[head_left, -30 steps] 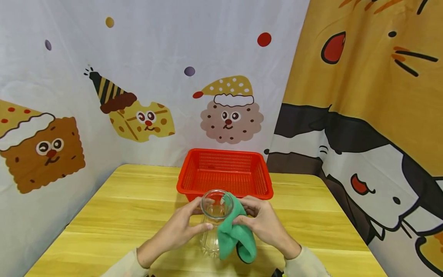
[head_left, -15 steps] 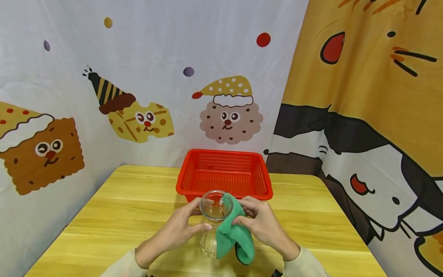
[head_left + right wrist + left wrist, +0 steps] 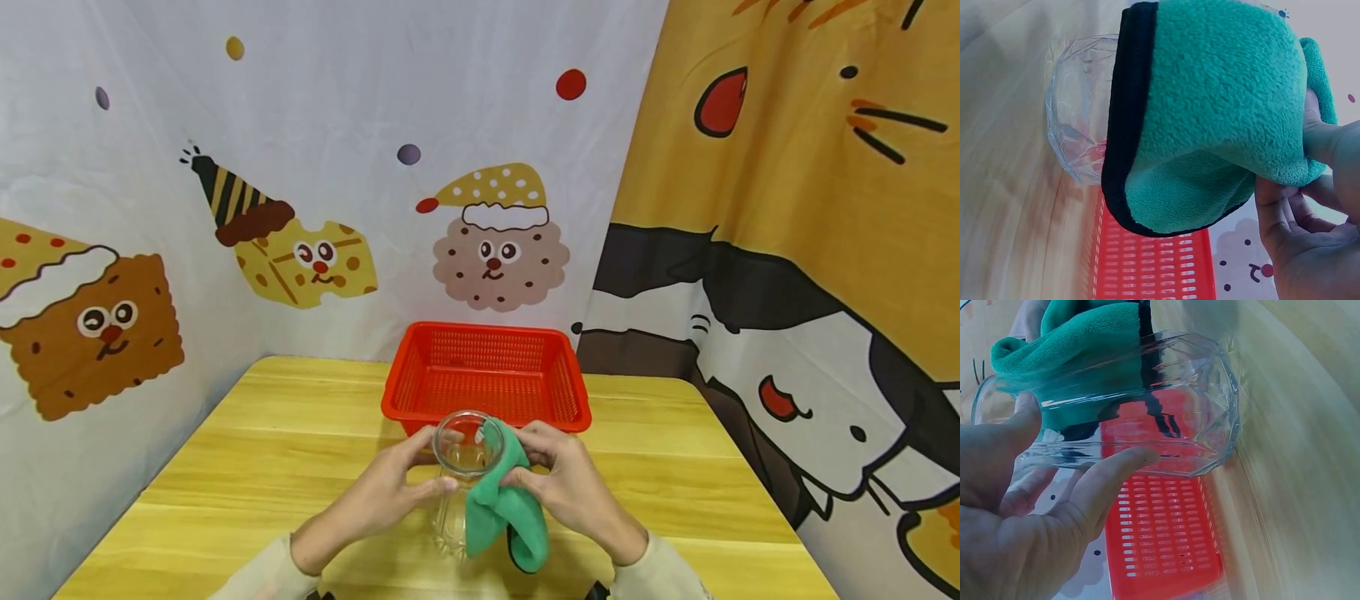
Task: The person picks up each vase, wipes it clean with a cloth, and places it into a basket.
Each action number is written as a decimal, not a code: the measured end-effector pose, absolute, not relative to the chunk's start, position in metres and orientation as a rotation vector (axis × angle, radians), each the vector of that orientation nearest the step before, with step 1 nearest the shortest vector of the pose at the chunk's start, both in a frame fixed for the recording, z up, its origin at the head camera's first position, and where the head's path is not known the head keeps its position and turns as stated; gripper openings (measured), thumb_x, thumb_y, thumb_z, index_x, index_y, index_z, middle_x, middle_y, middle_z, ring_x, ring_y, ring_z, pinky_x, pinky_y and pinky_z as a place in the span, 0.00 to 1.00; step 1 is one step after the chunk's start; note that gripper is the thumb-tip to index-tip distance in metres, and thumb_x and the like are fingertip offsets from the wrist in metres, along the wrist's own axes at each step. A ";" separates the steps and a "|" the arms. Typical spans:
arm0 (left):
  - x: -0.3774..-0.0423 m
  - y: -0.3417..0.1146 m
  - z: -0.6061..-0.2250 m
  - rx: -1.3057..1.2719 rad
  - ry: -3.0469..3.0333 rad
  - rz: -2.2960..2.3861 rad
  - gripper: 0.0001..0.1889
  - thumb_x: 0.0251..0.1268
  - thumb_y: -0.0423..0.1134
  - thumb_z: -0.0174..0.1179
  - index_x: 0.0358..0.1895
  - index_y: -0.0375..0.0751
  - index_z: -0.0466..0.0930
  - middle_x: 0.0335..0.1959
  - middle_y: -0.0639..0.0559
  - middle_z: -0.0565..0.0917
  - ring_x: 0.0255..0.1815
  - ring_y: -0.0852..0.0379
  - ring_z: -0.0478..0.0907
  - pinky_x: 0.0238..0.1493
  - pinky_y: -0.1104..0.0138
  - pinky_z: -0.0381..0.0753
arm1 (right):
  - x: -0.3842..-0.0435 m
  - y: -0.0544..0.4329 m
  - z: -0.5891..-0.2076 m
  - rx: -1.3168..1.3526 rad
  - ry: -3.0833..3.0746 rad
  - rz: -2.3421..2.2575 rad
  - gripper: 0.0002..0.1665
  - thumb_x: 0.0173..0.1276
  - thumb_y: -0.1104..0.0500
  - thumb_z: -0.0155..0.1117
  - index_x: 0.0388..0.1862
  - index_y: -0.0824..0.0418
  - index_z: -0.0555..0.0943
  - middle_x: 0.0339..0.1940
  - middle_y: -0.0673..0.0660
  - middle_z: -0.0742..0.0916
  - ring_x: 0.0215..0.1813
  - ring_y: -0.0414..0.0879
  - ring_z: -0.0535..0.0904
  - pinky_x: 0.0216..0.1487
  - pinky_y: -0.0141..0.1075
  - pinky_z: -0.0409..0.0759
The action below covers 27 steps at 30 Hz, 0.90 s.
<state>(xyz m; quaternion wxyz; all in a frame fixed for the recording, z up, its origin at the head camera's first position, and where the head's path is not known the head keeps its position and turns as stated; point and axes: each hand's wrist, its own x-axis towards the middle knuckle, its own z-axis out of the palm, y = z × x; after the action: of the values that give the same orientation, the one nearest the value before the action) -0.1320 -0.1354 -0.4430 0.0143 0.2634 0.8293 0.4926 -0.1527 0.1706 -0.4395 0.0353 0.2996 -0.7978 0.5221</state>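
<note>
Loose end of green cloth point(image 3: 501, 508) shifted slightly left since second ago. Cloth plush, black-edged, pinched in my right hand point(image 3: 564, 479) against side of clear glass jar point(image 3: 1200, 415). My left hand point(image 3: 386, 490) grips jar, round-mouthed, facet-based, in front of red slotted plastic basket point(image 3: 487, 346); cannot tell whether base touches wood-grain counter point(image 3: 300, 433).

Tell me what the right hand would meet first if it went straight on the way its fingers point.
Beyond the green cloth that the right hand grips, most likely the upper side of the glass jar; whether cloth and glass already touch there is hard to tell.
</note>
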 end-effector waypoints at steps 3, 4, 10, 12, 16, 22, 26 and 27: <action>-0.132 -0.136 -0.442 0.826 2.584 1.528 0.32 0.84 0.50 0.74 0.83 0.50 0.77 0.77 0.43 0.89 0.73 0.32 0.91 0.75 0.30 0.87 | -0.152 0.171 -0.439 0.939 -2.476 1.512 0.35 0.72 0.62 0.87 0.77 0.60 0.88 0.55 0.52 0.91 0.47 0.37 0.93 0.58 0.34 0.96; -0.132 -0.136 -0.442 0.828 2.584 1.527 0.32 0.84 0.50 0.75 0.83 0.50 0.77 0.77 0.43 0.89 0.73 0.32 0.91 0.75 0.30 0.88 | -0.152 0.171 -0.439 0.950 -2.484 1.483 0.35 0.72 0.62 0.87 0.77 0.60 0.88 0.55 0.51 0.91 0.46 0.36 0.92 0.58 0.33 0.96; -0.133 -0.136 -0.442 0.840 2.574 1.522 0.32 0.85 0.50 0.74 0.84 0.51 0.76 0.77 0.43 0.88 0.73 0.31 0.90 0.75 0.28 0.86 | -0.152 0.171 -0.438 0.996 -2.501 1.355 0.31 0.72 0.62 0.87 0.74 0.58 0.91 0.53 0.48 0.90 0.45 0.34 0.87 0.53 0.33 0.94; -0.133 -0.136 -0.442 0.839 2.570 1.520 0.32 0.85 0.50 0.74 0.84 0.52 0.76 0.78 0.43 0.88 0.74 0.31 0.90 0.75 0.27 0.85 | -0.152 0.171 -0.438 0.997 -2.510 1.309 0.29 0.72 0.62 0.87 0.71 0.57 0.92 0.53 0.47 0.90 0.45 0.34 0.85 0.49 0.34 0.94; -0.133 -0.136 -0.442 0.829 2.573 1.517 0.32 0.85 0.50 0.74 0.85 0.53 0.75 0.77 0.45 0.89 0.74 0.31 0.90 0.75 0.27 0.86 | -0.152 0.170 -0.438 0.999 -2.530 1.212 0.23 0.70 0.61 0.89 0.63 0.54 0.96 0.53 0.44 0.89 0.46 0.35 0.84 0.45 0.38 0.91; -0.133 -0.136 -0.442 0.830 2.587 1.512 0.32 0.85 0.51 0.74 0.84 0.54 0.76 0.75 0.48 0.91 0.73 0.32 0.90 0.74 0.29 0.87 | -0.154 0.168 -0.439 1.030 -2.546 1.138 0.12 0.69 0.59 0.90 0.50 0.50 0.97 0.54 0.43 0.89 0.51 0.36 0.85 0.50 0.42 0.92; -0.134 -0.136 -0.443 0.839 2.566 1.527 0.32 0.85 0.51 0.73 0.84 0.54 0.76 0.76 0.49 0.90 0.74 0.30 0.89 0.75 0.27 0.86 | -0.154 0.168 -0.439 1.049 -2.554 1.105 0.15 0.70 0.59 0.90 0.53 0.50 0.98 0.55 0.44 0.88 0.52 0.37 0.84 0.50 0.40 0.91; -0.134 -0.136 -0.443 0.838 2.561 1.530 0.32 0.85 0.51 0.73 0.84 0.54 0.76 0.76 0.49 0.90 0.74 0.30 0.89 0.75 0.27 0.86 | -0.154 0.168 -0.440 1.052 -2.558 1.096 0.16 0.70 0.59 0.90 0.55 0.51 0.98 0.56 0.45 0.88 0.52 0.38 0.84 0.50 0.40 0.90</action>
<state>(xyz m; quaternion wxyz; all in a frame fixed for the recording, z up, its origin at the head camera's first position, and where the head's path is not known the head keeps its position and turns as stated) -0.1340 -0.1365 -0.4427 0.0214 0.2704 0.8264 0.4935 -0.1542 0.1681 -0.4396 0.0831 0.3525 -0.8568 0.3671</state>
